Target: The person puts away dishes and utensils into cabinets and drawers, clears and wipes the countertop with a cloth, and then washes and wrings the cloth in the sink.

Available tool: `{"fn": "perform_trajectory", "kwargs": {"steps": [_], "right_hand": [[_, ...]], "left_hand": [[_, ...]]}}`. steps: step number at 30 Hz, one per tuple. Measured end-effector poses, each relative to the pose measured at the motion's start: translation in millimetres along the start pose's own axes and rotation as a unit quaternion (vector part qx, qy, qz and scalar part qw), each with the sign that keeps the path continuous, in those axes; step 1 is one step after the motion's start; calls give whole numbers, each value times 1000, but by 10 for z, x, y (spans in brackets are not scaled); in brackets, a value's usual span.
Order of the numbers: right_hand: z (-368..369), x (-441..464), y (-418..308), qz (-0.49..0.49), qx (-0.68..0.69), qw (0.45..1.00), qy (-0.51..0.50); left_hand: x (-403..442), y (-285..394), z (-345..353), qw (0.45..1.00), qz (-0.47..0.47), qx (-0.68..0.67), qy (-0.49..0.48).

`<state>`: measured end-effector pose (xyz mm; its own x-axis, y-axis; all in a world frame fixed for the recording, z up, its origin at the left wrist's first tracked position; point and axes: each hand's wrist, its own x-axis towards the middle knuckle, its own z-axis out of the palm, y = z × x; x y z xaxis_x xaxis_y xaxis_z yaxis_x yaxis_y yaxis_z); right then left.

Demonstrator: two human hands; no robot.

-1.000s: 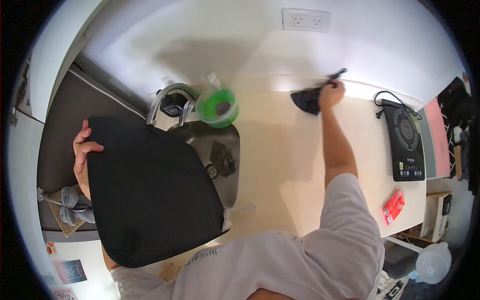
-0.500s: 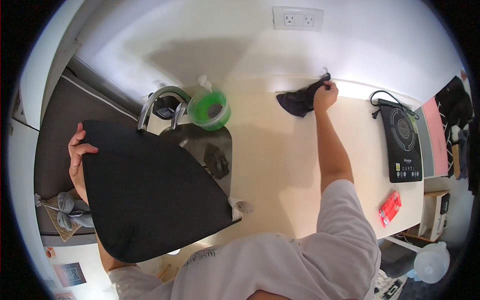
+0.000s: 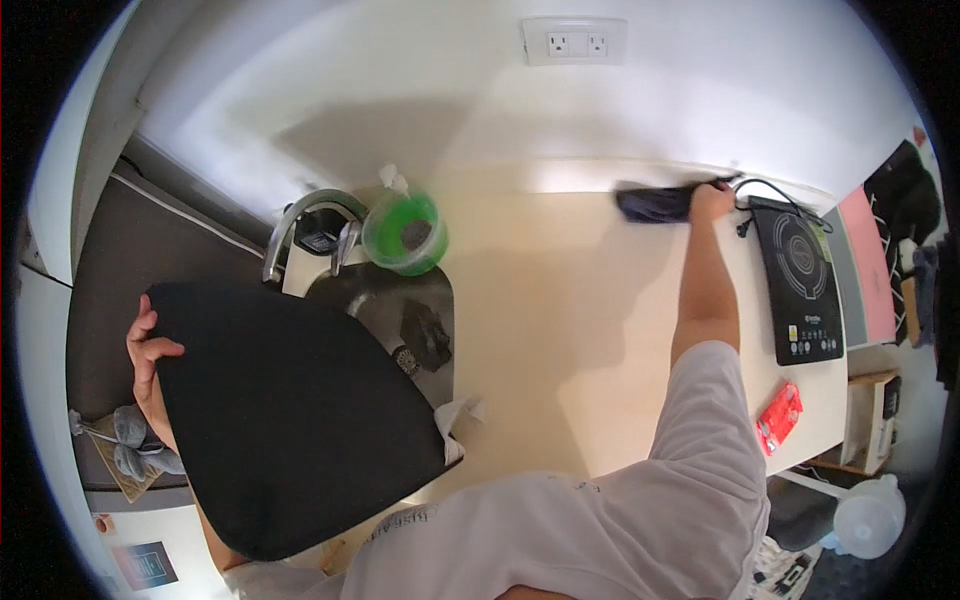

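The left hand (image 3: pixel 148 352) is gripping a black cushion (image 3: pixel 290 420) by its far left corner, with 1 fingertip showing on the upper face and the other visible fingers curling at the edge. The cushion is spreading across the forearm and is hiding the near left part of the steel sink (image 3: pixel 436 290). At its right corner, a whitish cloth (image 3: pixel 455 425) is sticking out above the countertop (image 3: pixel 540 340).

The right hand (image 3: pixel 711 203) is reaching out with the arm extended and is gripping a dark cloth (image 3: pixel 655 203), its fingers closing around the right end. The cloth is lying at the back of the countertop, near the foot of the wall (image 3: pixel 450 75), and is trailing to the left of the hand; its outline is blurring. Just right of the hand, a black cord (image 3: pixel 775 186) is curving over the induction cooktop (image 3: pixel 800 280), which is lying flat on the countertop. A red packet (image 3: pixel 780 418) is resting near the cooktop's front edge.

In the sink, a crumpled dark item (image 3: pixel 427 335) is lying beside the drain strainer (image 3: pixel 405 360). The curved faucet (image 3: pixel 290 225) is standing at the sink's back edge, and a green-tinted tub (image 3: pixel 392 240) is sitting just right of it. 1 wall outlet (image 3: pixel 575 43) with 2 sockets is showing above the countertop.
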<state>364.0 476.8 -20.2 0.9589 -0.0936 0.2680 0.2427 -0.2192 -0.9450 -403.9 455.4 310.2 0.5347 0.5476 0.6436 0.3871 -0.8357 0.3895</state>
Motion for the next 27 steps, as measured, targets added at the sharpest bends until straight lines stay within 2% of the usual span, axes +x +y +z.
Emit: {"fn": "perform_trajectory", "kwargs": {"steps": [1, 3, 5, 6, 9, 10, 11, 15, 17, 19, 21, 23, 25, 26, 27], "right_hand": [[-42, 85, -8, 108, 13, 994, 1], [101, -56, 29, 53, 66, 996, 29], [339, -616, -128, 19, 143, 988, 47], [410, -1015, -289, -59, 87, 993, 56], [497, -2242, -646, -129, 173, 969, -120], [430, -2488, -709, -226, 88, 955, -172], [342, -2560, -827, -194, 126, 946, -227], [359, -1825, -719, -307, 56, 936, -163], [303, -1273, -678, -370, 6, 926, -77], [272, -846, -784, -283, -13, 959, -7], [299, -642, -981, -199, 24, 979, 34], [471, -752, -1192, -202, 30, 975, 87], [607, -1223, -1519, -325, 25, 941, 89], [679, -1478, -1574, -339, -64, 938, 31], [646, -1750, -1582, -412, -107, 902, -70]], "left_hand": [[-31, -45, -68, 1000, 12, 10, -10], [-91, -135, -177, 999, 33, 25, -34], [-295, -594, -429, 997, 47, -34, -44], [-317, -653, -464, 997, 52, -35, -47], [-280, -648, -441, 996, 71, 4, -48], [-247, -618, -406, 995, 82, 19, -48], [-187, -579, -374, 993, 98, 25, -53], [-104, -403, -367, 986, 136, 61, -69], [-196, -526, -508, 983, 145, 78, -80], [-301, -502, -537, 990, 115, 59, -49], [-318, -171, -314, 999, 50, 10, 19], [-368, -1, -180, 996, -5, -32, 78], [-385, -10, -192, 995, -27, -27, 91], [-397, -32, -219, 997, -25, -7, 76], [-404, -31, -218, 998, -24, 9, 59]]}}
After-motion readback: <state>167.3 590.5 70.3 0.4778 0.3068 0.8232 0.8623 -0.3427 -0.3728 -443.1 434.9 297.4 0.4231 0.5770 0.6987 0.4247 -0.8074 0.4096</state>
